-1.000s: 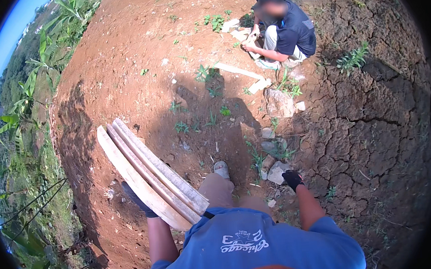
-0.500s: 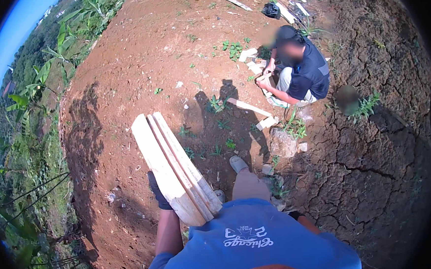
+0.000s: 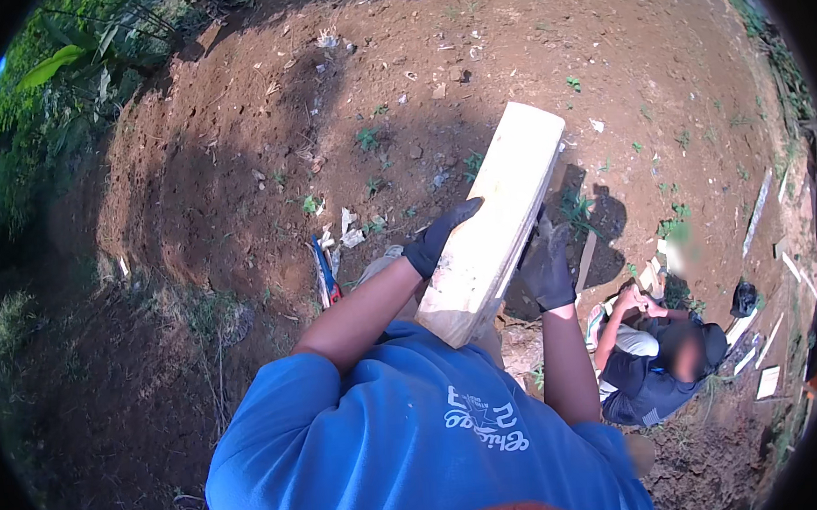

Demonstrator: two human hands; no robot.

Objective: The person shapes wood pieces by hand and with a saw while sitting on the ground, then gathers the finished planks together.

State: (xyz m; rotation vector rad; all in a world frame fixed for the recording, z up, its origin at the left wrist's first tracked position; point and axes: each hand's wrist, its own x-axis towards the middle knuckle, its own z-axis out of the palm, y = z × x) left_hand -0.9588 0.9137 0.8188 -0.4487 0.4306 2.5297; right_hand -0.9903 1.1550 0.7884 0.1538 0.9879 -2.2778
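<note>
A short stack of pale wooden boards (image 3: 501, 210) is held up in front of my chest, tilted with its far end to the right. My left hand (image 3: 445, 238), in a black glove, grips the stack's left edge with the thumb on the top face. My right hand (image 3: 548, 267), in a dark glove, is closed on the right edge, where the layers show; its fingertips are partly hidden under the wood.
At the lower right a person in a dark shirt (image 3: 643, 383) squats by wood scraps (image 3: 653, 276). A black bag (image 3: 744, 299) and loose boards lie beyond. Left of me, a red and blue object (image 3: 325, 274) rests on the reddish soil (image 3: 232, 125). Plants (image 3: 55, 136) border the far left.
I have turned to the left, so the squatting person now appears at the lower right. My right hand has come up onto the boards, which now lean right instead of left.
</note>
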